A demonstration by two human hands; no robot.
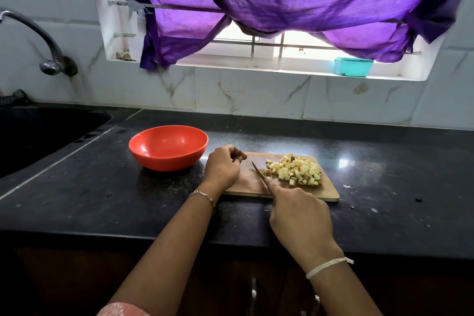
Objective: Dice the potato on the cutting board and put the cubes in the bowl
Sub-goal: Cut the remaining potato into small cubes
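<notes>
A heap of pale potato cubes (297, 170) lies on the right half of the wooden cutting board (248, 182). My right hand (298, 213) grips a knife (257, 170), index finger along its spine, the blade lying low on the board just left of the heap. My left hand (223, 165) rests on the board's left end with its fingers curled; whether it holds anything small is unclear. The orange-red bowl (168, 146) stands on the counter to the left of the board, and nothing shows inside it.
The dark stone counter (384, 187) carries a few scraps right of the board. A black sink (38, 133) with a curved tap (48, 59) lies at the far left. A teal box (353, 66) sits on the window sill under a purple curtain.
</notes>
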